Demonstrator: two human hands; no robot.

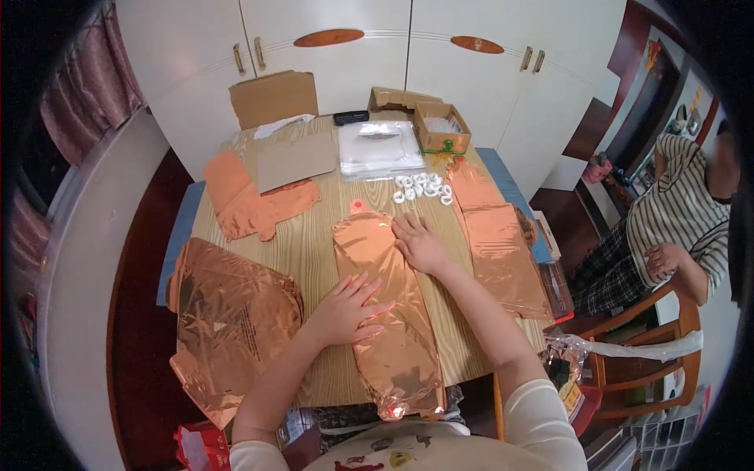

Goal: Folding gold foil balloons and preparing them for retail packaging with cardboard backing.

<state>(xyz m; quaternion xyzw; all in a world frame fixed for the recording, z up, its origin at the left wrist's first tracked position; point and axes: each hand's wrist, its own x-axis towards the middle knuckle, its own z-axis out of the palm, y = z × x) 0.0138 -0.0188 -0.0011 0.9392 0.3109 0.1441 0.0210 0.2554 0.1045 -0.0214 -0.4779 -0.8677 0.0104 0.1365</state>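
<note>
A long, flat rose-gold foil balloon (393, 314) lies lengthwise in front of me, its near end at the table's front edge. My left hand (349, 312) rests on its left side with fingers spread. Higher up, my right hand (422, 245) lies flat over its right edge, fingers stretched out. A small pinkish tab with a red spot (358, 206) sticks out at the balloon's far end. More flat foil balloons lie to the left (228, 314), at the far left (255, 200) and on the right (499, 243).
White ring-shaped coils (424, 185) lie beyond my right hand, near a stack of clear plastic bags (380, 149). Behind are an open cardboard box (463, 137), a black object (351, 118) and a cardboard sheet (297, 162). A person in a striped top (667, 196) stands right, beside a wooden chair (644, 377).
</note>
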